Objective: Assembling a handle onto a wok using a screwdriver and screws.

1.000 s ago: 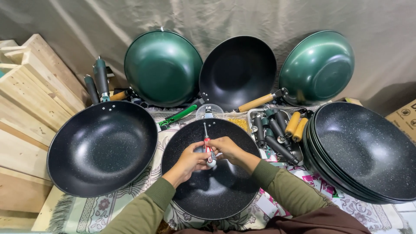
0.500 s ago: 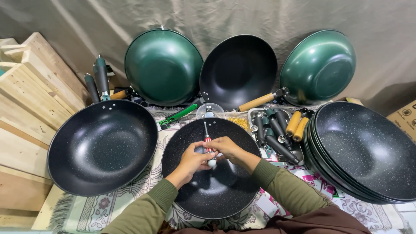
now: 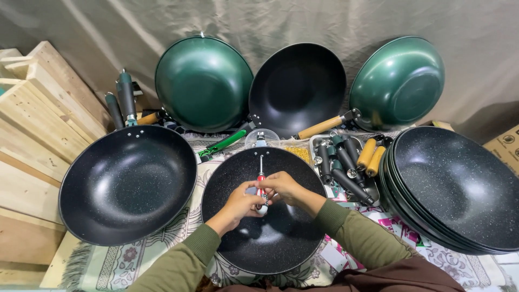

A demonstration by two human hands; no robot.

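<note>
Seen from the head camera, both hands meet over the black speckled non-stick wok (image 3: pixel 265 238). The right hand (image 3: pixel 285 187) is clenched around a red-and-white-handled screwdriver (image 3: pixel 261 184), its shaft reaching away toward the far rim screws; the left hand (image 3: pixel 243 203) cups its butt. Keeping the shaft straight in the screw head should prevent slipping. Loose handles (image 3: pixel 346 165) lie right of the hands.

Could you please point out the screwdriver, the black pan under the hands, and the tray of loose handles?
screwdriver (image 3: pixel 261 174): head view, on its metal shaft.
black pan (image 3: pixel 275 243): head view, on its bare inner floor.
tray of loose handles (image 3: pixel 314 139): head view, on its rear left rim.
</note>
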